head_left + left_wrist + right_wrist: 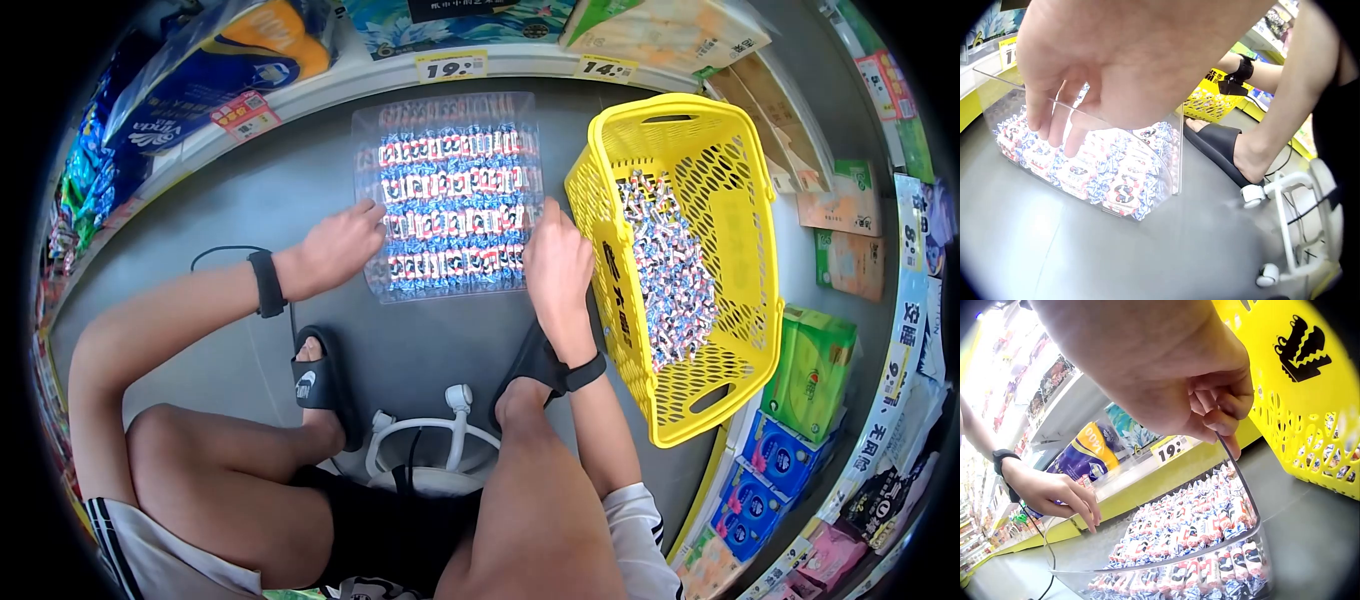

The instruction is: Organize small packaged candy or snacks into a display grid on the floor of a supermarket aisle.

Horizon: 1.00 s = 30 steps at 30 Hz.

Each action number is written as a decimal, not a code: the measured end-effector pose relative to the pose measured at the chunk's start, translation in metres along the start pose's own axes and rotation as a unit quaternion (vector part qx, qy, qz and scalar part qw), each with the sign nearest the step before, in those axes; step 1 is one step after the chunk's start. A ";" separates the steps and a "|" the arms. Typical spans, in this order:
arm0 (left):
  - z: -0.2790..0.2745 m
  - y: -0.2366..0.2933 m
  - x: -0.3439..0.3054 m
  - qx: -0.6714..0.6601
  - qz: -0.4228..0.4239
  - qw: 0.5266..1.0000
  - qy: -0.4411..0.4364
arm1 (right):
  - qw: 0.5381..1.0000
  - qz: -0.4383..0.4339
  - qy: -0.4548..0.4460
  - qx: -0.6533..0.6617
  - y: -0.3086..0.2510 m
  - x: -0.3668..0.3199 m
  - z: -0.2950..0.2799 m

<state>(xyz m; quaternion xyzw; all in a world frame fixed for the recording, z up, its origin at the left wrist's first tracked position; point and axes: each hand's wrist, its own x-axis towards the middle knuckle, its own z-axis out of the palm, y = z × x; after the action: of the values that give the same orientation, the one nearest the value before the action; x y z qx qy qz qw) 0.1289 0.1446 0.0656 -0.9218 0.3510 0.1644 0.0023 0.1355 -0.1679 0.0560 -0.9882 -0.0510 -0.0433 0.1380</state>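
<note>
A clear plastic box (448,297) on the floor holds wrapped candies (455,215) in several neat rows. My right hand (558,262) is at the box's right side; the right wrist view shows its curled fingers (1225,419) pinching the clear rim. My left hand (340,243) is at the opposite side. Its fingers (1082,503) are fairly straight in the right wrist view and reach over the left rim. Through the clear wall, the left wrist view shows those fingers above the candies, with none held.
A yellow basket (622,290) with a loose heap of wrapped candies (665,270) stands at the right. Shelves of packed tissues (235,75) curve around the floor. A white wheeled stool (430,478) is under the person, between sandalled feet; a thin cable (225,248) runs at left.
</note>
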 end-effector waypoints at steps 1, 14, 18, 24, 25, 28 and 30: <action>0.000 -0.003 0.002 0.004 0.010 1.000 0.013 | 1.000 -0.005 0.000 -0.002 -0.001 0.004 -0.001; -0.010 -0.033 0.017 0.000 0.009 0.999 0.035 | 0.999 -0.006 0.038 0.017 -0.004 0.037 0.016; -0.008 -0.040 0.022 0.007 0.007 1.000 0.025 | 0.999 0.023 0.009 0.047 -0.008 0.047 0.010; -0.012 -0.040 0.027 0.019 -0.015 1.000 0.011 | 1.000 0.015 -0.012 0.025 -0.009 0.057 0.007; -0.016 -0.037 0.028 0.030 -0.023 0.999 -0.021 | 0.999 0.020 -0.030 0.013 -0.009 0.060 0.007; -0.022 -0.027 0.028 0.076 -0.027 0.995 -0.058 | 0.999 0.024 -0.038 -0.003 -0.009 0.059 0.008; -0.028 -0.013 0.027 0.111 -0.023 0.991 -0.064 | 0.999 0.022 -0.028 -0.007 -0.010 0.053 0.005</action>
<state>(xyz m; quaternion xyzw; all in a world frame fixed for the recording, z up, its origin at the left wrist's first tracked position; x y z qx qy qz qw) 0.1642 0.1335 0.0826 -0.9112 0.3448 0.1831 0.1313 0.1877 -0.1520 0.0593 -0.9908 -0.0325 -0.0125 0.1307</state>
